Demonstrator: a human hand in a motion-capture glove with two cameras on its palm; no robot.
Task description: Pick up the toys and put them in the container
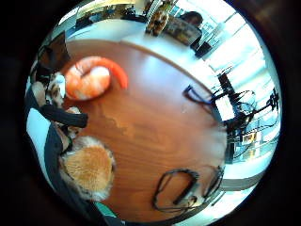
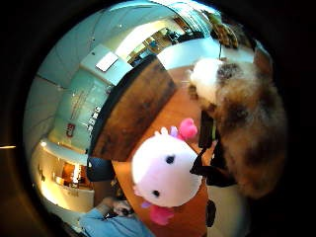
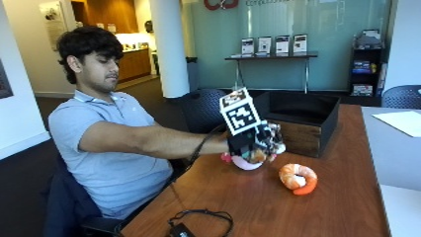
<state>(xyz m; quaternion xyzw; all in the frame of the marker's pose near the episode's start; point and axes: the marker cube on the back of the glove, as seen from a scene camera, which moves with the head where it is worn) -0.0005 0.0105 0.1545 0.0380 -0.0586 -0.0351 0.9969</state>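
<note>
Gloved hand (image 3: 248,140) round furry plush (image 2: 247,128)

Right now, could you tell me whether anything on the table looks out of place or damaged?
Nothing stands out. The gloved right hand holds a furry brown toy above the table; the shrimp toy and pink-and-white plush lie intact near the dark container.

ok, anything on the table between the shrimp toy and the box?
No. In the outside view only bare wood separates the orange shrimp toy from the dark box; the gloved hand with its furry toy hangs off to one side.
</note>
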